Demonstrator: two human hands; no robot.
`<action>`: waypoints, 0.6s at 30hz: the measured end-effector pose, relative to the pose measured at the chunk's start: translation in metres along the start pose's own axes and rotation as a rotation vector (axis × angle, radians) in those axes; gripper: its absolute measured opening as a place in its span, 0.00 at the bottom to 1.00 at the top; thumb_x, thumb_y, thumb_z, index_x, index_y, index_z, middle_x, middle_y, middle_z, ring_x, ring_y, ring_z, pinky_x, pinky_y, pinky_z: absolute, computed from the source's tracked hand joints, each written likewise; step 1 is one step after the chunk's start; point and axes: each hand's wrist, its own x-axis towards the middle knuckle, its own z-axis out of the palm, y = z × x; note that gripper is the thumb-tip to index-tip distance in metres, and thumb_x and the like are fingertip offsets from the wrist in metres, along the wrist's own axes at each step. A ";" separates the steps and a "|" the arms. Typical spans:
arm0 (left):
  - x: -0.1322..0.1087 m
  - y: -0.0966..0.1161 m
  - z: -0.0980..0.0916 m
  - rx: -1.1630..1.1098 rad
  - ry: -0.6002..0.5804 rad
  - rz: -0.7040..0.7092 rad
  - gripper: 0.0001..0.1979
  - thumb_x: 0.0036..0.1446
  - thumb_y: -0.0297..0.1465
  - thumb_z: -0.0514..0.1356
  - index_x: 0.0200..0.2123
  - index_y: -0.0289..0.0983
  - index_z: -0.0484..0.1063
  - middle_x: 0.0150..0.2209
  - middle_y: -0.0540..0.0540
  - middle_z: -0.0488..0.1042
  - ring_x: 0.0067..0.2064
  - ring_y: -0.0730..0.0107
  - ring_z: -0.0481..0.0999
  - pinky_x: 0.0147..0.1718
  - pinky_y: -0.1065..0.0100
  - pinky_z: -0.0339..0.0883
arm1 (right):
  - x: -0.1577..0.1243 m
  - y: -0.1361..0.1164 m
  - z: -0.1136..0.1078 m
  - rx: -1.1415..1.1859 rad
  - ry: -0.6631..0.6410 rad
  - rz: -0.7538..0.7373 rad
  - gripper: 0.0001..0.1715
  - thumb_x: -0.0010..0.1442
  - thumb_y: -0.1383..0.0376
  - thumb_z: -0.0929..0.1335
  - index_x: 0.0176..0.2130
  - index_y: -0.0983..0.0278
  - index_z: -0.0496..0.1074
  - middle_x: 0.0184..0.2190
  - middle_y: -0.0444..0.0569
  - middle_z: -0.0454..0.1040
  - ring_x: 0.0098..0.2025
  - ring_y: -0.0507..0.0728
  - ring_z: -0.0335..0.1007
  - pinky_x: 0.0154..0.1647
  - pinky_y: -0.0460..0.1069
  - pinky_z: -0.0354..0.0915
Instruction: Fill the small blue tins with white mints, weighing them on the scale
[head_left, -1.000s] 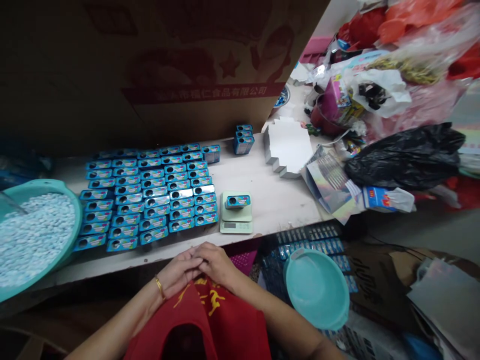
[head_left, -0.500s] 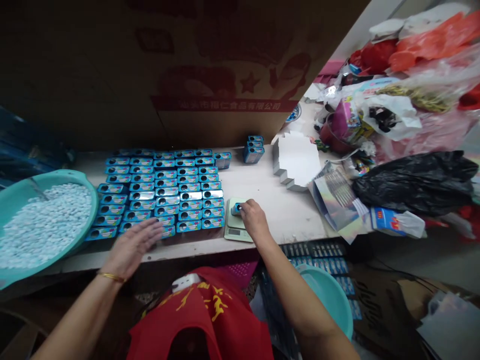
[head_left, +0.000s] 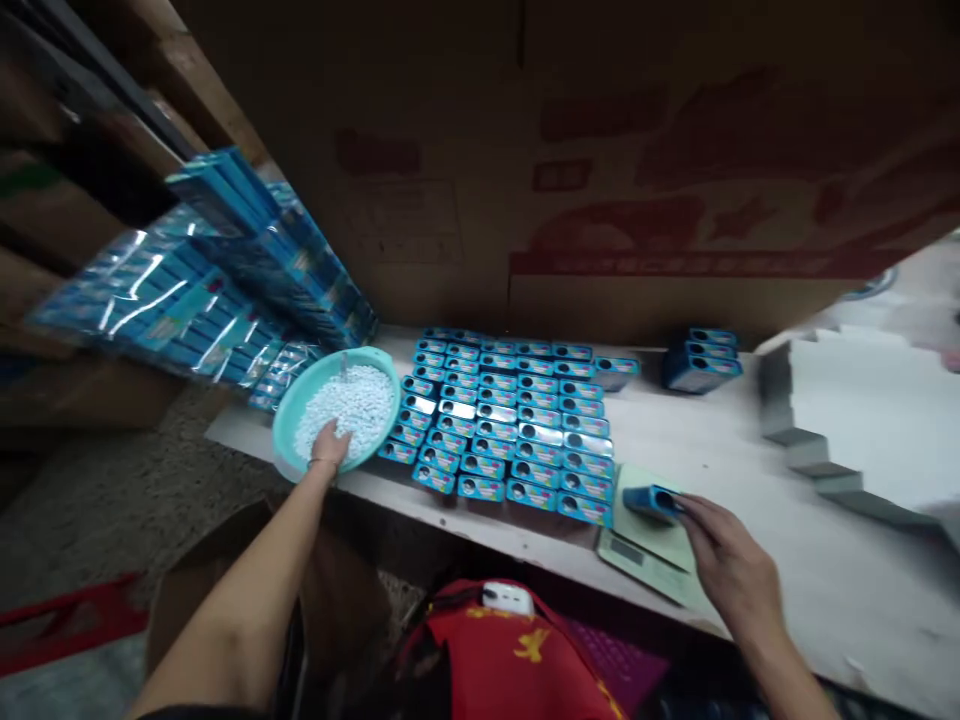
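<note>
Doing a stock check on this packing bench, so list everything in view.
blue tins: dozens, blue, in rows on the bench
stacked tins: three, blue, back of the bench
held tin: one, blue, at the scale
digital scale: one, pale, front edge of the bench
basin: one, teal, left end of the bench
white pellets: many, white, in the basin
die-cut card: one, white, right of the tins
carton: one, brown with red print, behind the bench
wrapped packs: many, blue, left of the carton
left hand: one, in the pellets
right hand: one, gripping the held tin
</note>
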 end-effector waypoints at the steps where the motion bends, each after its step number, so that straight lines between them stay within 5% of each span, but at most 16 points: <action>1: 0.008 -0.004 0.003 0.030 -0.012 -0.004 0.26 0.38 0.30 0.61 0.44 0.27 0.64 0.46 0.34 0.67 0.48 0.55 0.65 0.46 0.62 0.56 | -0.001 0.001 0.002 0.028 0.000 0.025 0.18 0.54 0.56 0.60 0.40 0.61 0.68 0.40 0.49 0.69 0.42 0.57 0.65 0.46 0.54 0.60; 6: 0.026 -0.005 0.021 0.101 -0.110 -0.002 0.36 0.33 0.37 0.64 0.47 0.27 0.61 0.50 0.30 0.62 0.53 0.46 0.57 0.49 0.55 0.49 | 0.010 -0.021 0.005 0.220 -0.011 0.242 0.17 0.52 0.57 0.62 0.40 0.63 0.68 0.38 0.49 0.71 0.41 0.56 0.67 0.47 0.54 0.61; 9: 0.030 0.000 0.030 0.079 -0.153 0.011 0.32 0.33 0.36 0.64 0.44 0.28 0.62 0.49 0.31 0.62 0.53 0.44 0.56 0.48 0.54 0.49 | 0.021 -0.039 0.007 0.256 0.045 0.229 0.16 0.52 0.59 0.62 0.39 0.64 0.69 0.41 0.51 0.69 0.43 0.56 0.65 0.45 0.53 0.62; 13: 0.034 0.007 0.033 -0.042 -0.202 -0.040 0.14 0.35 0.30 0.63 0.28 0.36 0.62 0.31 0.49 0.69 0.42 0.58 0.66 0.35 0.64 0.59 | 0.015 -0.053 -0.001 0.255 0.182 0.311 0.14 0.54 0.61 0.62 0.38 0.64 0.69 0.38 0.51 0.69 0.42 0.55 0.65 0.42 0.52 0.64; 18: 0.032 0.011 0.015 -0.310 -0.352 -0.097 0.08 0.51 0.27 0.49 0.21 0.36 0.54 0.15 0.56 0.55 0.22 0.78 0.61 0.20 0.78 0.55 | -0.032 -0.067 -0.012 0.367 0.229 0.524 0.12 0.53 0.62 0.62 0.37 0.64 0.70 0.35 0.49 0.71 0.36 0.53 0.68 0.39 0.51 0.64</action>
